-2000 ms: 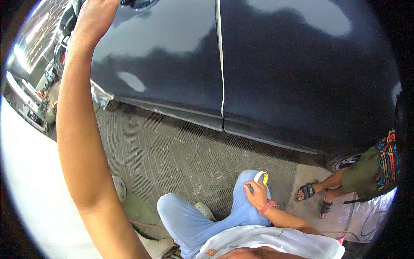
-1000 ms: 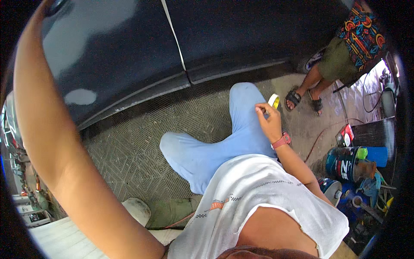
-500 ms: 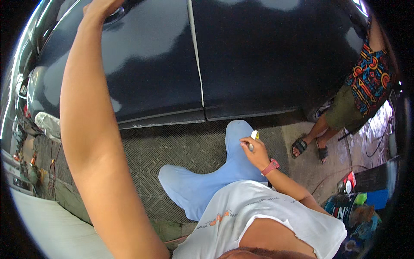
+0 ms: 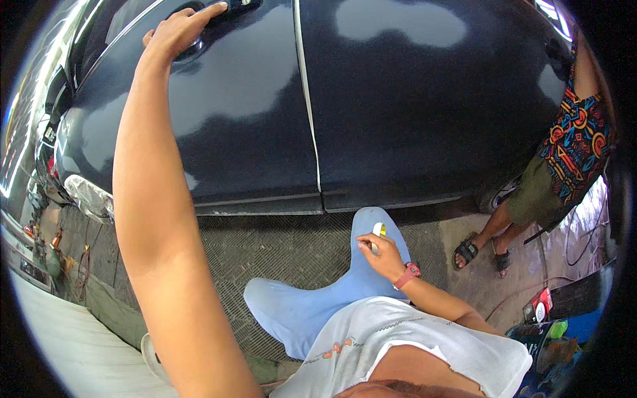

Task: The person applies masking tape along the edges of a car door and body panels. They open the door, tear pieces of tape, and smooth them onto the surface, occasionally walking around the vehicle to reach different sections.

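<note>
At the far left my left hand (image 4: 178,32) reaches over a dark car door (image 4: 232,99), its fingers apart and one stretched out. That fingertip is by the black door handle (image 4: 244,5); whether it touches the handle I cannot tell. Under the hand lies the rounded handle recess (image 4: 194,50). My right hand (image 4: 385,255), with a red watch (image 4: 409,273) at its wrist, is closed on a small white and yellow object (image 4: 378,233) above my knee. Its fingers partly hide that object. I sit in blue trousers (image 4: 318,298), facing the car.
A second dark door panel (image 4: 424,119) adjoins the first along a pale vertical gap. At the right stands another person in a patterned shirt (image 4: 576,146) and sandals. A ribbed mat (image 4: 219,265) covers the floor beneath me. A wheel (image 4: 497,196) shows beside that person's legs.
My left hand has come into full view over the handle recess as the view shifted upward on the car. My right hand keeps its hold on the white and yellow object.
</note>
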Action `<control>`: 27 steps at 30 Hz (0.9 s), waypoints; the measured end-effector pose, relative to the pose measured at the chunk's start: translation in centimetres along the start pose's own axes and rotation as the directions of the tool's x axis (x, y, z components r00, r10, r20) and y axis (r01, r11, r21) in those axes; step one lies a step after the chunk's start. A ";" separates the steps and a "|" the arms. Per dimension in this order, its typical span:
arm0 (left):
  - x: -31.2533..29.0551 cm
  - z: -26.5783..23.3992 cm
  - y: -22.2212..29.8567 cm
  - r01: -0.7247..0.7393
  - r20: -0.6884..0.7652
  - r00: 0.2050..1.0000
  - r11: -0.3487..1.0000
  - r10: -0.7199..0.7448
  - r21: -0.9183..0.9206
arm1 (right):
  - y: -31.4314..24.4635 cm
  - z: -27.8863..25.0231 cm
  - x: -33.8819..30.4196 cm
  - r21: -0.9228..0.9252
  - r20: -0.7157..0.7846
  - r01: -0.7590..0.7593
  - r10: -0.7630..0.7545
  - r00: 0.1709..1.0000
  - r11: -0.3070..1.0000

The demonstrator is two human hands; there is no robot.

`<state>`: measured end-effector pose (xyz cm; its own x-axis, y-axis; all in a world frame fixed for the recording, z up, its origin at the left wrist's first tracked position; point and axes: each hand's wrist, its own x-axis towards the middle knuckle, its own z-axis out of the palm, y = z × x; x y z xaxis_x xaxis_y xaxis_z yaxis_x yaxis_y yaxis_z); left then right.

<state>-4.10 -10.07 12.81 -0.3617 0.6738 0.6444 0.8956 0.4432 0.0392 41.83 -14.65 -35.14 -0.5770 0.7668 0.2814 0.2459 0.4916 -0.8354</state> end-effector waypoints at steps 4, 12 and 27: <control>-1.7 -0.8 2.4 -0.016 -0.054 0.998 1.000 0.017 0.016 | -1.5 0.3 0.6 -0.028 0.034 0.066 -0.065 0.997 0.997; -2.4 -0.8 1.5 -0.037 -0.113 0.993 0.999 0.033 -0.030 | 0.9 0.0 -2.0 -0.015 0.037 0.010 -0.009 0.999 1.000; -7.2 -4.7 -0.2 -0.116 -0.061 0.991 0.993 0.117 0.015 | -1.7 1.8 0.4 0.086 0.021 0.088 -0.090 0.996 0.992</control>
<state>-0.47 -17.78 11.76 -0.2381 0.6832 0.6903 0.9276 0.3707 -0.0469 39.78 -15.90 -34.44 -0.6129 0.7107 0.3454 0.1268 0.5198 -0.8448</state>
